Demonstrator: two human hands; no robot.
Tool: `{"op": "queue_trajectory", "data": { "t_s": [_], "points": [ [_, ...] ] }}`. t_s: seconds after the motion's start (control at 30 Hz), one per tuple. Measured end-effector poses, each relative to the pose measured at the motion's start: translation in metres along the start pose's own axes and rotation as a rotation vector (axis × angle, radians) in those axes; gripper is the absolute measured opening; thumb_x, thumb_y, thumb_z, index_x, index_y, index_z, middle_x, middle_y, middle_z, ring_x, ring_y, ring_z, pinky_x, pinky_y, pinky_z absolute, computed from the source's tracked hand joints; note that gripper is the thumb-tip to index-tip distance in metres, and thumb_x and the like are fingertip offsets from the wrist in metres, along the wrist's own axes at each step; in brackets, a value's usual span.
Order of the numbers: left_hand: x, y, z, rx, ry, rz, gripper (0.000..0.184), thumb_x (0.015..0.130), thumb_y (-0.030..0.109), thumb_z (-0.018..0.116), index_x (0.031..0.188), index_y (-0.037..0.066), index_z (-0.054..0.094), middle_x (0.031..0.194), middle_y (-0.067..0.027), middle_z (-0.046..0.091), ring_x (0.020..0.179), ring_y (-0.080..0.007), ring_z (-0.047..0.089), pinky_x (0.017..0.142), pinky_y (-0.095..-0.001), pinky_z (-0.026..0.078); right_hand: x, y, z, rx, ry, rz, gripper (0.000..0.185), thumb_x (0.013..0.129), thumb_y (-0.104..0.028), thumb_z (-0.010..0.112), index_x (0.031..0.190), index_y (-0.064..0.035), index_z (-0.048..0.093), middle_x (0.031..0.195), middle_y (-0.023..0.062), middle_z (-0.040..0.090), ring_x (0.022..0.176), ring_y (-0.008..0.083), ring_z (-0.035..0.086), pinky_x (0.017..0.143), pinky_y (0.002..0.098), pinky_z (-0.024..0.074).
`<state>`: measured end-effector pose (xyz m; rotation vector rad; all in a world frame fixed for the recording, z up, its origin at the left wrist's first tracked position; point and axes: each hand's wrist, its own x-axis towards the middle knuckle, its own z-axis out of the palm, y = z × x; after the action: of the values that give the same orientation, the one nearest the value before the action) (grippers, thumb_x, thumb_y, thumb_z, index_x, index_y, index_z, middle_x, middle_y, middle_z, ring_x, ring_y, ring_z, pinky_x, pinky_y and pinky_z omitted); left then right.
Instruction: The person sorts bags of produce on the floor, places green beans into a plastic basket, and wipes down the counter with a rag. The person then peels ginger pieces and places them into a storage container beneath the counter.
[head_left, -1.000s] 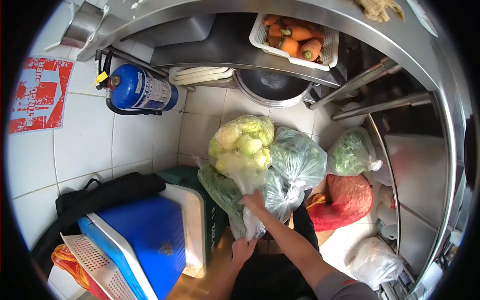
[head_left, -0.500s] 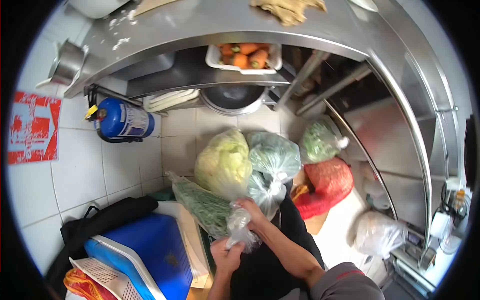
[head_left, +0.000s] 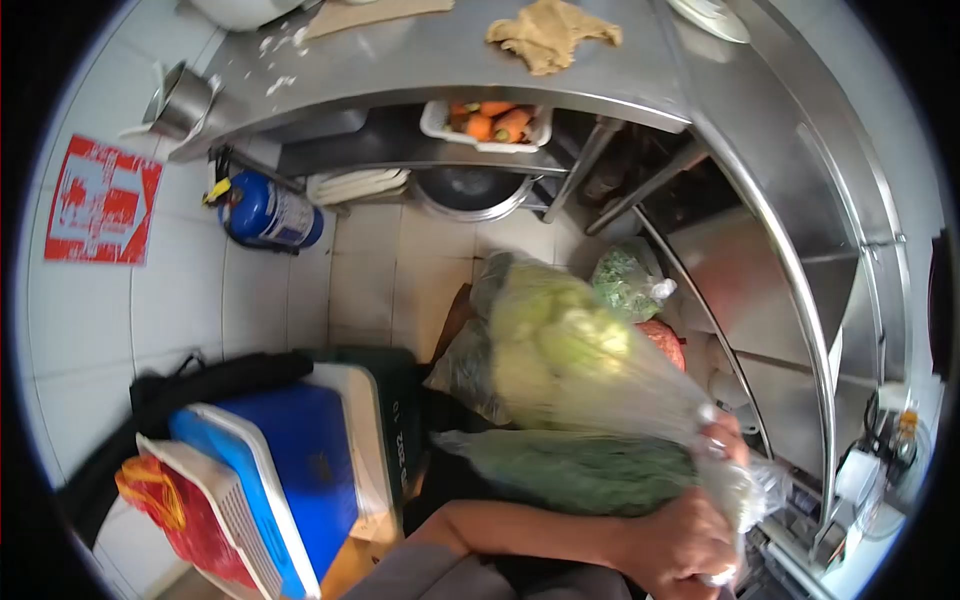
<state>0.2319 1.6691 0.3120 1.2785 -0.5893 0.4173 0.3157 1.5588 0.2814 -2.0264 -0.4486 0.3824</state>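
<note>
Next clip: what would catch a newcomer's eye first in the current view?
Probably the bulging clear bag of pale green vegetables at the centre, blurred, with the left hand and right hand clutching gathered plastic to its lower right. Bright colours might draw the eye next: the blue extinguisher and red sign at upper left, and the orange carrots under the counter.
</note>
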Motion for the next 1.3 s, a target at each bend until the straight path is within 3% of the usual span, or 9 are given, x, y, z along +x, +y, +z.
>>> {"op": "queue_trajectory", "data": {
  "t_s": [0.07, 0.2, 0.23, 0.4, 0.53, 0.77, 0.97, 1.1, 1.3],
  "points": [
    [0.018, -0.024, 0.035, -0.156, 0.068, 0.071, 0.040, 0.078, 0.029, 0.056, 0.108, 0.002, 0.052, 0.100, -0.0168, 0.058, 0.089, -0.0272, 0.057, 0.069, -0.0308, 0.048, -0.005, 0.027, -0.051, 0.002, 0.059, 0.113, 0.007, 0.073, -0.007, 0.055, 0.078, -0.0033, 0.055, 0.079, 0.0034, 0.051, 0.067, 0.0100, 0.047, 0.057, 0.0245, 0.0377],
    [-0.004, -0.094, 0.117, -0.074, -0.047, -0.396, 0.029, 0.070, 0.029, 0.055, 0.056, 0.004, 0.050, 0.058, -0.0140, 0.051, 0.053, -0.0350, 0.045, 0.057, -0.0360, 0.042, -0.001, 0.114, -0.147, -0.240, -0.202, 0.904, 0.003, 0.073, -0.005, 0.052, 0.074, -0.0023, 0.051, 0.071, 0.0032, 0.051, 0.066, 0.0105, 0.046, 0.056, 0.0264, 0.0378],
    [-0.018, -0.111, 0.107, 0.258, -0.593, -0.373, 0.035, 0.067, 0.034, 0.057, 0.077, 0.000, 0.056, 0.072, -0.0161, 0.052, 0.072, -0.0299, 0.053, 0.063, -0.0379, 0.045, -0.007, 0.151, -0.153, -0.298, -0.300, 0.716, 0.003, 0.076, -0.006, 0.052, 0.077, -0.0059, 0.049, 0.069, -0.0010, 0.046, 0.062, 0.0094, 0.042, 0.054, 0.0262, 0.0353],
    [-0.147, -0.199, -0.011, -0.046, -0.127, -0.998, 0.038, 0.077, 0.017, 0.051, 0.112, 0.004, 0.047, 0.094, -0.0170, 0.055, 0.090, -0.0319, 0.054, 0.076, -0.0410, 0.042, -0.051, 0.384, -0.120, -1.114, -0.791, 0.603, 0.028, 0.071, -0.023, 0.046, 0.088, -0.0065, 0.061, 0.097, 0.0184, 0.058, 0.096, 0.0312, 0.053, 0.079, 0.0427, 0.0418],
    [-0.257, -0.165, -0.126, 0.989, -0.154, -1.633, 0.033, 0.078, 0.025, 0.052, 0.102, 0.003, 0.055, 0.092, -0.0168, 0.058, 0.089, -0.0349, 0.054, 0.073, -0.0431, 0.045, -0.114, 0.413, -0.055, -0.993, -0.728, 0.574, 0.025, 0.069, -0.021, 0.047, 0.076, -0.0014, 0.061, 0.078, 0.0202, 0.060, 0.080, 0.0370, 0.056, 0.075, 0.0457, 0.0431],
    [-0.372, -0.138, -0.143, 0.761, 0.566, -1.634, 0.031, 0.082, 0.024, 0.049, 0.106, 0.004, 0.053, 0.094, -0.0161, 0.059, 0.088, -0.0321, 0.056, 0.076, -0.0383, 0.045, -0.080, 0.532, 0.017, -0.905, -1.229, -0.026, 0.018, 0.066, -0.015, 0.050, 0.069, 0.0002, 0.060, 0.081, 0.0189, 0.059, 0.077, 0.0355, 0.055, 0.072, 0.0449, 0.0433],
    [-0.375, -0.149, -0.103, 0.377, 0.657, -1.579, 0.030, 0.083, 0.021, 0.052, 0.107, 0.003, 0.053, 0.093, -0.0137, 0.061, 0.084, -0.0259, 0.060, 0.073, -0.0316, 0.046, -0.060, 0.423, 0.157, -0.986, -0.851, 0.621, 0.020, 0.065, -0.018, 0.051, 0.064, 0.0009, 0.058, 0.081, 0.0218, 0.059, 0.085, 0.0351, 0.057, 0.076, 0.0413, 0.0458],
    [-0.396, -0.156, -0.088, 0.300, 0.672, -1.613, 0.029, 0.083, 0.020, 0.051, 0.108, 0.003, 0.053, 0.095, -0.0138, 0.060, 0.086, -0.0260, 0.059, 0.076, -0.0316, 0.045, 0.006, 0.375, 0.262, -0.672, -0.954, 0.157, 0.019, 0.073, -0.016, 0.049, 0.075, -0.0012, 0.060, 0.076, 0.0216, 0.058, 0.078, 0.0367, 0.057, 0.070, 0.0431, 0.0448],
    [-0.389, -0.106, -0.148, 0.762, 0.786, -1.251, 0.022, 0.079, 0.008, 0.053, 0.100, 0.003, 0.056, 0.097, -0.0146, 0.058, 0.093, -0.0298, 0.055, 0.079, -0.0375, 0.043, 0.070, 0.448, 0.433, -0.406, -0.460, 0.518, 0.041, 0.077, -0.023, 0.052, 0.106, 0.0056, 0.054, 0.090, 0.0173, 0.062, 0.080, 0.0222, 0.059, 0.073, 0.0326, 0.0439]
  ]
}}
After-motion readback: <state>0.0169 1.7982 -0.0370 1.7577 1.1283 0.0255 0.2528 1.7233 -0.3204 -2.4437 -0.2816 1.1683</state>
